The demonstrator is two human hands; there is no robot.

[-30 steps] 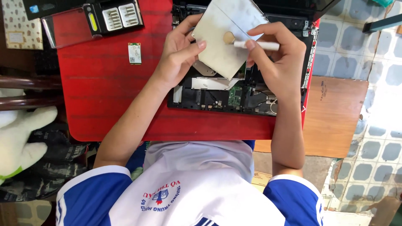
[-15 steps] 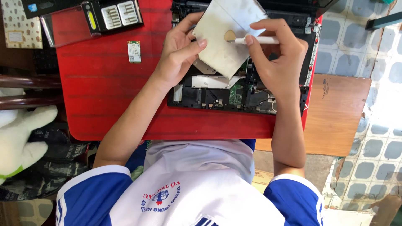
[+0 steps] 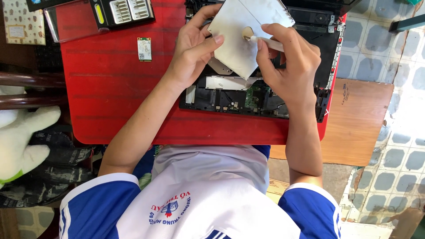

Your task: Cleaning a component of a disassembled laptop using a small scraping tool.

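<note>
My left hand (image 3: 192,51) grips the left edge of a flat silver metal plate (image 3: 241,35) and holds it tilted above an opened black laptop chassis (image 3: 261,95). A round tan spot shows near the plate's middle. My right hand (image 3: 290,66) pinches a thin white stick-like tool (image 3: 268,42), whose tip touches the plate at that spot. Circuit boards and a silver bracket show inside the chassis below the plate.
The chassis lies on a red table (image 3: 110,97). A small green circuit card (image 3: 144,48) rests on the table to the left. A black screwdriver-bit case (image 3: 126,13) sits at the top. A wooden board (image 3: 358,119) is at the right, a white plush toy (image 3: 20,137) at the left.
The white tool in my right hand has shifted slightly to the left across the plate. My left hand keeps the plate in the same place.
</note>
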